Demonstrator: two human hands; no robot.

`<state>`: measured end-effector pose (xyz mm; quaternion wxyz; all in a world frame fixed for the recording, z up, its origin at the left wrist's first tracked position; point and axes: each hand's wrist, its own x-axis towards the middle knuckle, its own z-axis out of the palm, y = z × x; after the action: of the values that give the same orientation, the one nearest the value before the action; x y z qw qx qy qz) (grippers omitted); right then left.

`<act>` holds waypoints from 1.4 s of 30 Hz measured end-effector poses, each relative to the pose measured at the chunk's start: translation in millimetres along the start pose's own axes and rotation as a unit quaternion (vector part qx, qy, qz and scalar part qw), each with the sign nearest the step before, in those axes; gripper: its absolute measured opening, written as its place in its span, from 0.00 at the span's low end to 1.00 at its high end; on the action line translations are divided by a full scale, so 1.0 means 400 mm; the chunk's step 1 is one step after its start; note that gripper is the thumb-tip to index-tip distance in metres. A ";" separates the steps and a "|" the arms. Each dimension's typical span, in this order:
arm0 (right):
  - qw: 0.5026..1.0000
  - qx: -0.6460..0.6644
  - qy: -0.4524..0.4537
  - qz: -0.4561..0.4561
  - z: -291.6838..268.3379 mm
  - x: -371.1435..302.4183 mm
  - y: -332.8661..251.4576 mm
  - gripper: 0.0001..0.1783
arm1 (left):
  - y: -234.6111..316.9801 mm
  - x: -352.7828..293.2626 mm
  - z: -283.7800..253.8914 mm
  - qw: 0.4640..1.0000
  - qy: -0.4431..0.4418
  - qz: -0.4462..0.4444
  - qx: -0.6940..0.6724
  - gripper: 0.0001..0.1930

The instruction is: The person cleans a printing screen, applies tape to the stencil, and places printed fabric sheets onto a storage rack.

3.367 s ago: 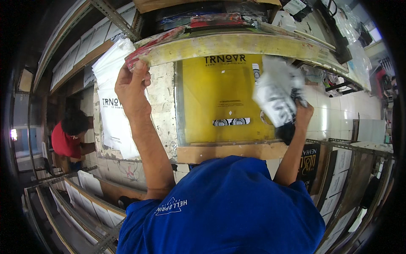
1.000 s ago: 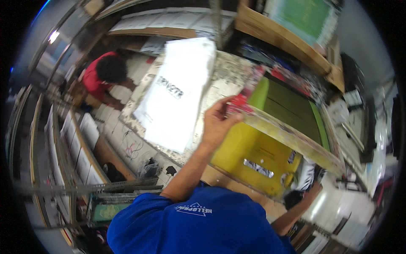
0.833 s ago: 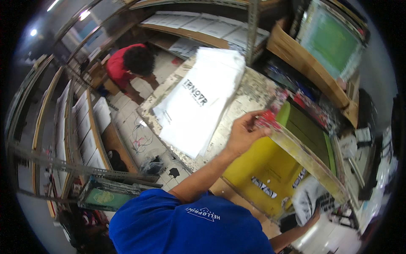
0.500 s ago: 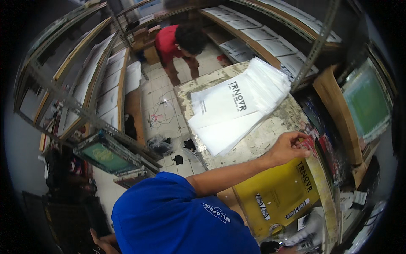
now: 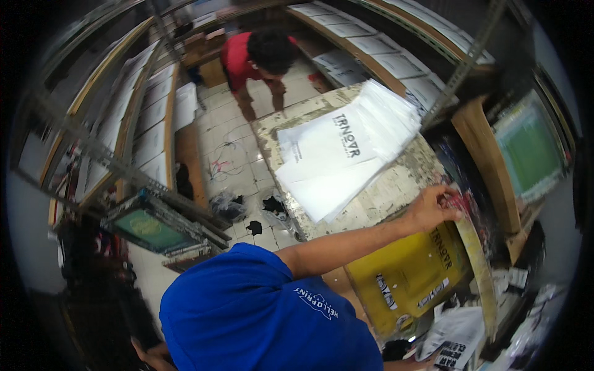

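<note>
My left hand [image 5: 436,204] reaches across to the right, its fingers curled around the upper end of a screen-printing frame [image 5: 475,263]. The frame's yellow mesh [image 5: 402,278], with black lettering and two dark-and-white motifs, slopes toward me. At the bottom edge, my right hand [image 5: 421,363] is only partly visible, gripping the edge of a white printed plastic bag [image 5: 458,337] beside the frame's lower end. Beyond my left arm, white printed plastic bags [image 5: 346,148] lie fanned in a stack on a stained worktable [image 5: 396,191].
Racks of white printed sheets [image 5: 151,123] stand left, with more shelves [image 5: 396,62] far right. A person in red [image 5: 244,59] bends beyond the table. Green screen frames lean left [image 5: 148,226] and right [image 5: 529,145]. Another person's hand [image 5: 148,353] shows lower left. Plastic bundles [image 5: 229,205] lie on tiles.
The white printed bag and my right hand have come into view at the lower right. My left hand stays on the frame, shifted slightly. The person in red has leaned a little nearer the table.
</note>
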<state>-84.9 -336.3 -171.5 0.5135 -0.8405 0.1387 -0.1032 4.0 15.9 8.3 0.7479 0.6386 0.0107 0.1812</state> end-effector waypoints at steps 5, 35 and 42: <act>0.986 0.103 0.114 0.058 -0.172 -0.039 0.128 0.25 | -0.050 0.032 0.004 0.992 -0.007 0.030 -0.122 0.23; 0.895 -0.294 0.027 -0.334 -0.285 0.052 -0.452 0.17 | -0.728 0.019 0.163 0.759 -0.251 0.143 0.583 0.35; 0.892 -0.313 0.032 -0.325 -0.295 0.058 -0.437 0.15 | -0.742 0.002 0.180 0.737 -0.324 0.058 0.591 0.36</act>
<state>-78.0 -366.6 38.4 0.1572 -0.9521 -0.1009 -0.2422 98.8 -87.5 -262.9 0.1665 0.9716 -0.1643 -0.0359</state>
